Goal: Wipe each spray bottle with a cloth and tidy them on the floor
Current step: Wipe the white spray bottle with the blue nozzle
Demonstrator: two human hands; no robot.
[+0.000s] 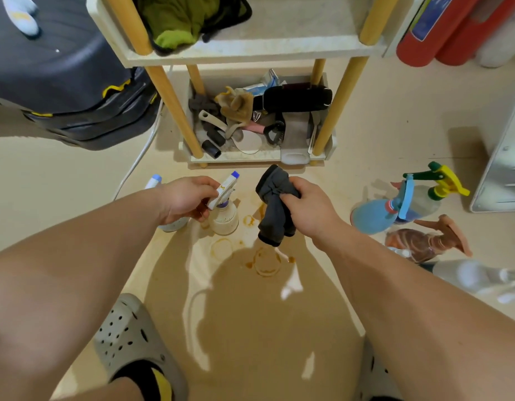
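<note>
Centre frame, my left hand (186, 199) grips the trigger head of the cream spray bottle (224, 218), down by the floor (250, 314). My right hand (308, 206) clutches the limp grey cloth (275, 209). The bottle looks light, rigid and slick, so I'd hold it at the neck.

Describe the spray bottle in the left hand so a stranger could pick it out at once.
In front of the wooden-legged shelf unit, the left hand grips a spray bottle left of the grey cloth. Its round body is cloudy beige with a white trigger head tipped dark blue, unlike the pale-tipped bottle beside it.
</note>
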